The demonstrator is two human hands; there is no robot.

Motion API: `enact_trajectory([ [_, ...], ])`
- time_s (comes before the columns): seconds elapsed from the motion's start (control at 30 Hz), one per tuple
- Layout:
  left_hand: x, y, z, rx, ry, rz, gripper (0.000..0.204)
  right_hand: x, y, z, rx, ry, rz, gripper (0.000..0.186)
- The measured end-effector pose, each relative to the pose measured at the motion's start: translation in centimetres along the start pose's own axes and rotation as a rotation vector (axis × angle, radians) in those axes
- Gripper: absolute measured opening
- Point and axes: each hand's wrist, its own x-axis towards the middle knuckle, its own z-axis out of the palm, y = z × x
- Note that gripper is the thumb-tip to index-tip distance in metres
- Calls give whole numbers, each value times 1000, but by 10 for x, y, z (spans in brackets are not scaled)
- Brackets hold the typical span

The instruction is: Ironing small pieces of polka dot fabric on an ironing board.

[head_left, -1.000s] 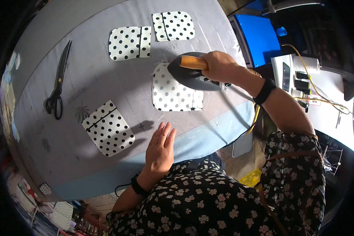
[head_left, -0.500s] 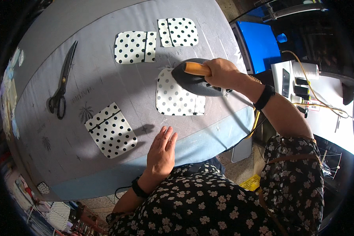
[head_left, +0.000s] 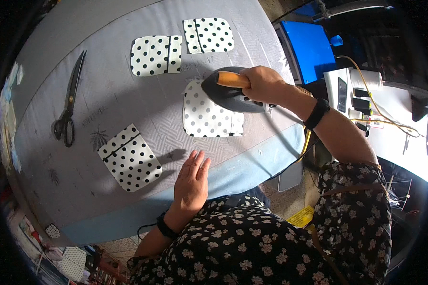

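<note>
My right hand [head_left: 265,85] is wrapped round the wooden handle of a dark clothes iron [head_left: 230,97]. The iron covers the upper right part of a polka-dot fabric piece [head_left: 202,118], whose dots look greyer than those on the others. My left hand [head_left: 191,178] is held flat near the front edge of the padded table, fingers stretched out and holding nothing. Left of it lies another dotted piece [head_left: 132,159] with a black line across its upper end. Two more, a left one [head_left: 152,56] and a right one [head_left: 213,35], lie beyond the iron.
Black-handled scissors [head_left: 70,102] lie on the left of the grey-covered table [head_left: 109,95]. Off its right edge stand a blue box [head_left: 309,50], a white machine [head_left: 338,90] and a white thread cone [head_left: 368,80]. A yellow cable [head_left: 366,78] hangs across there.
The whole view has shifted slightly, moving the table and fabric a little left and up in the picture. Iron and hands keep nearly the same places relative to the fabric.
</note>
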Motion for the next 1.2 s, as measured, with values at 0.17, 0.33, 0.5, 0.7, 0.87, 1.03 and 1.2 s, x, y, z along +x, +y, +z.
enact_trajectory([
  [0.17,2,2,1,-15,-3,1,37,-1,-2,-2,23,-10,10,24],
  [0.33,17,10,5,-25,7,51,34,-2,-3,-3,38,5,-2,24],
  [0.5,28,15,6,-15,30,109,32,0,-1,0,19,-2,-16,21],
  [0.7,31,14,14,-17,26,135,34,-2,-2,1,38,-10,14,22],
  [0.87,42,20,19,-17,21,204,36,-7,-15,-7,103,-75,114,24],
  [1.03,48,25,29,-21,-25,246,40,-7,-11,0,84,-60,100,26],
  [1.2,43,21,31,6,-6,238,39,-8,-15,3,134,-9,155,27],
])
